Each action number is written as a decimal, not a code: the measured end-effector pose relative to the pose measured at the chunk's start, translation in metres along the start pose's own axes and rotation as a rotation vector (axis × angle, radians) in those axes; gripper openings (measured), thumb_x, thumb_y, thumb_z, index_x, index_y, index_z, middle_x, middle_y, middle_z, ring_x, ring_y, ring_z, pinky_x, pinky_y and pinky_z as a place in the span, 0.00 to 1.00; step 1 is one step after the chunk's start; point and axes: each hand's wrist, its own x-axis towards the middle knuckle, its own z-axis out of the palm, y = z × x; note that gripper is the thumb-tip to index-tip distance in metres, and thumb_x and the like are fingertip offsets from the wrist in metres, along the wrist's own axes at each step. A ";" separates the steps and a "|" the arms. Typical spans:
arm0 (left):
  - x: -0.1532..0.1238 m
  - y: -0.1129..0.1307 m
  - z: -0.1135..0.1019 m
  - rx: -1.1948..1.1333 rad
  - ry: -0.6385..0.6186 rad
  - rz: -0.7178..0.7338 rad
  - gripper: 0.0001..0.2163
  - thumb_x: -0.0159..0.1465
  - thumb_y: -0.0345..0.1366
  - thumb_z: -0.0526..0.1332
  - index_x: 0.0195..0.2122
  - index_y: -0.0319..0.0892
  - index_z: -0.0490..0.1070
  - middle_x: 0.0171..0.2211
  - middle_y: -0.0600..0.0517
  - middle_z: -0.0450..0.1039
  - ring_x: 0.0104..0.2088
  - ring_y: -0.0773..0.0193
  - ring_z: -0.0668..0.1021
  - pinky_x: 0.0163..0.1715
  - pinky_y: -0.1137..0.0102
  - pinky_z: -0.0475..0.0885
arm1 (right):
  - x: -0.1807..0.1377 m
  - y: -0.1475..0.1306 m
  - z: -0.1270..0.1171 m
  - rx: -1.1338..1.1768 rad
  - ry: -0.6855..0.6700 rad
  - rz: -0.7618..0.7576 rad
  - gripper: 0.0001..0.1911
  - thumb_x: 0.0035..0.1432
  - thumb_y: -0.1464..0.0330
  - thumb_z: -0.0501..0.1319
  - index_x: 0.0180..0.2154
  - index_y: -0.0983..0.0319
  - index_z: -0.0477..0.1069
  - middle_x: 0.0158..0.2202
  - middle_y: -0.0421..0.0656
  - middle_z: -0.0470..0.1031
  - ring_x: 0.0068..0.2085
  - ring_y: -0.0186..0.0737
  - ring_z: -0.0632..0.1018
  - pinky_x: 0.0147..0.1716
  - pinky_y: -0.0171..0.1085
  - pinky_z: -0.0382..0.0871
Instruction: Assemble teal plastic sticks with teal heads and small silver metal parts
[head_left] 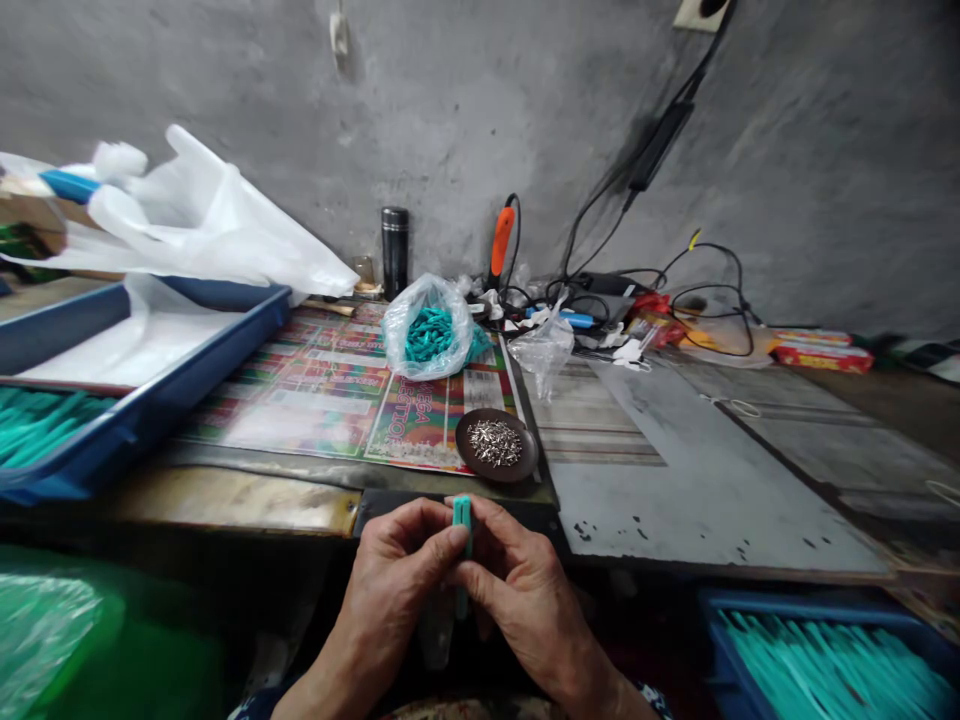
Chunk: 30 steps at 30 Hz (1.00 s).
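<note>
Head view.

Hands: the left hand (409,570) pinched a small, narrow teal piece (462,512) between thumb and fingers; the right hand (517,585) closed around its lower part, thumb bent inward. The piece stood roughly upright, just off the tabletop's near edge; a dark groove showed on its face.

Dish, round, shallow, dark brown: sat on the tabletop (645,500) beyond the hands, and held a heap of small, shiny, silver-coloured metal parts (495,442).

Bag, clear plastic, mouth open: stood behind the dish, on a multicoloured printed sheet (300,400), and contained many small teal pieces (429,335).

Tray, blue, rectangular, at far left: held long, thin teal strips (52,420) in its near part; a thin white sheet (165,335) covered the part beyond.

Tray, blue, at lower right, below tabletop level: was filled with long teal strips (832,665) lying side by side.

Flask, black, cylindrical (394,255): stood upright near the wall; its contents could not be seen.
</note>
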 end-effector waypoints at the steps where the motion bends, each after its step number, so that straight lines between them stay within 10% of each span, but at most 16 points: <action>1: 0.000 0.000 0.000 -0.006 -0.001 -0.002 0.12 0.55 0.43 0.72 0.32 0.37 0.79 0.25 0.53 0.75 0.21 0.74 0.70 0.21 0.79 0.67 | 0.000 0.000 0.000 0.005 0.000 -0.001 0.18 0.57 0.67 0.68 0.50 0.61 0.74 0.27 0.36 0.73 0.24 0.29 0.70 0.18 0.25 0.62; 30: 0.019 0.011 0.004 -0.074 -0.048 0.002 0.13 0.54 0.42 0.72 0.28 0.36 0.75 0.21 0.54 0.71 0.18 0.73 0.70 0.20 0.77 0.66 | 0.016 -0.012 -0.010 -0.064 -0.019 0.007 0.28 0.57 0.59 0.68 0.57 0.63 0.71 0.26 0.39 0.74 0.19 0.29 0.68 0.13 0.25 0.64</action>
